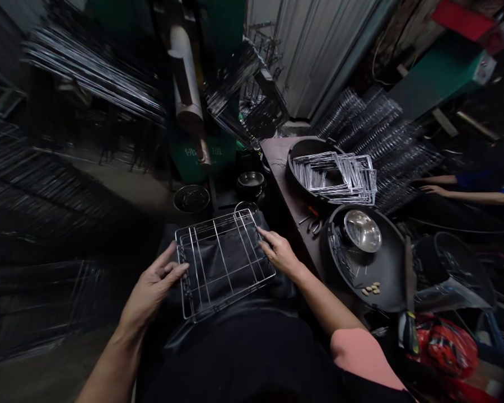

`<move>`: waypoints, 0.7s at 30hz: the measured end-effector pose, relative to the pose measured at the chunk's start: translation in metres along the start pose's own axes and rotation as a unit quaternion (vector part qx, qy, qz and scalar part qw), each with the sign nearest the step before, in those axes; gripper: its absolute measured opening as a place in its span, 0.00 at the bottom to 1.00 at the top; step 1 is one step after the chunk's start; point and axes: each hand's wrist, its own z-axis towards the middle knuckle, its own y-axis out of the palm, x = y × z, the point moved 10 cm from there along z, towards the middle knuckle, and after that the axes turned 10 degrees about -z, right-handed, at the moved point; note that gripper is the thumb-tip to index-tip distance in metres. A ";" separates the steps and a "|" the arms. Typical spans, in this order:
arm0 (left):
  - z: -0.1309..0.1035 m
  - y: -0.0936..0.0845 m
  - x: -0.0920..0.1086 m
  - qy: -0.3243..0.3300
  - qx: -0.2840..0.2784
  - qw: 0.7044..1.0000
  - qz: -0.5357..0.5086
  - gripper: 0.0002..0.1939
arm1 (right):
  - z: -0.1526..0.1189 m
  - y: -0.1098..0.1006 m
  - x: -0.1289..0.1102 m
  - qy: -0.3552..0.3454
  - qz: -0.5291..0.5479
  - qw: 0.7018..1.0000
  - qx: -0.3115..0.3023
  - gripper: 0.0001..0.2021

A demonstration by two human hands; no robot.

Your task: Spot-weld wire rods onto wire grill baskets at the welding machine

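Observation:
A rectangular wire rack (pixel 219 252) of shiny metal rods lies tilted over a dark cloth (pixel 222 268) on my lap. At its left side, my left hand (pixel 157 282) grips the frame between thumb and fingers. The fingers of my right hand (pixel 279 252) close on the rack's upper right edge. Just past the rack, a small round bowl (pixel 192 198) with thin wire pieces sits below the green machine (pixel 201 159). Another small metal bowl (pixel 251 180) stands to the right of it.
On the bench (pixel 283 173) at right, a black pan (pixel 296 148) holds stacked wire frames (pixel 340 176). A second pan (pixel 386 268) carries a steel bowl (pixel 362 230) and thin rods. Wire racks are piled on the left (pixel 37 184). Another person's hand (pixel 434 190) shows at far right.

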 end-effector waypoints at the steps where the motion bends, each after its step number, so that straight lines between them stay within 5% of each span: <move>1: 0.000 -0.001 -0.001 0.002 0.004 1.000 -0.006 0.57 | 0.000 0.001 0.000 -0.007 -0.007 1.000 0.002 0.22; 10: -0.001 -0.002 -0.004 -0.012 0.008 1.000 -0.007 0.59 | 0.000 0.005 -0.003 -0.027 -0.037 0.998 -0.041 0.23; 21: 0.020 0.000 -0.006 -0.059 -0.079 0.995 0.017 0.69 | 0.003 0.003 -0.006 -0.030 -0.034 0.999 -0.020 0.22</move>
